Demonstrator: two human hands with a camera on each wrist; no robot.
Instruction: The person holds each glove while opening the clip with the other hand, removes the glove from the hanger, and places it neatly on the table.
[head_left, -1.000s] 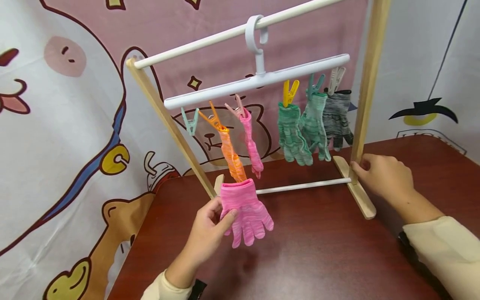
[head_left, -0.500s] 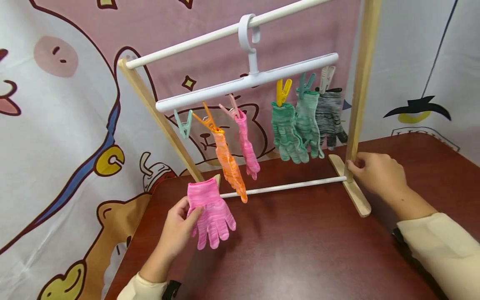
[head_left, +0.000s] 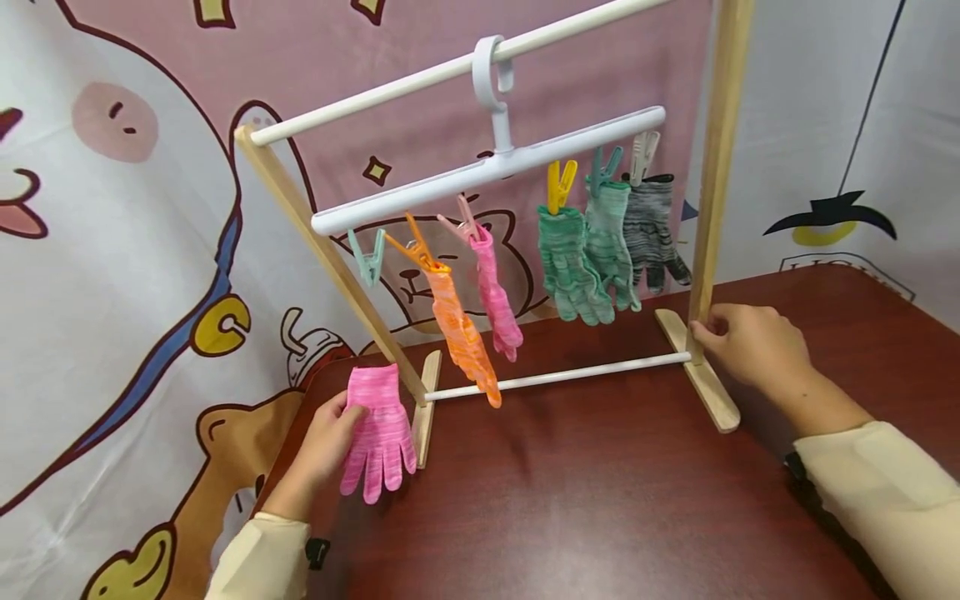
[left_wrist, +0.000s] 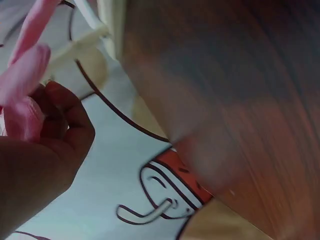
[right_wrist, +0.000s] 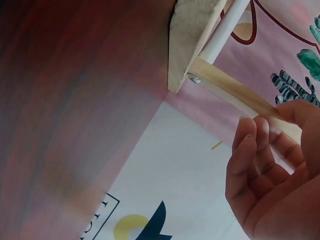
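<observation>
My left hand (head_left: 318,446) pinches a loose pink glove (head_left: 375,429) by its cuff, holding it just above the table's left edge beside the left foot of a small wooden drying rack (head_left: 423,408). In the left wrist view the pink glove (left_wrist: 22,85) shows against my curled fingers (left_wrist: 65,125). My right hand (head_left: 742,342) grips the rack's right upright (head_left: 712,167) near its base; the right wrist view shows my fingers (right_wrist: 260,145) curled round the wooden post (right_wrist: 235,90). A white clip hanger (head_left: 487,167) hangs from the top rod with orange (head_left: 461,333), pink (head_left: 495,292), green (head_left: 573,267) and grey (head_left: 652,233) gloves pegged on it.
The dark red-brown table (head_left: 600,500) carries the rack. One teal peg (head_left: 367,254) at the hanger's left end holds nothing. A cartoon-printed cloth backdrop (head_left: 112,250) hangs close behind and to the left. Cream sleeves cover both forearms.
My left hand has carried the pink glove leftward and down, from the front of the rack's middle to beside its left foot. The right hand has stayed on the upright.
</observation>
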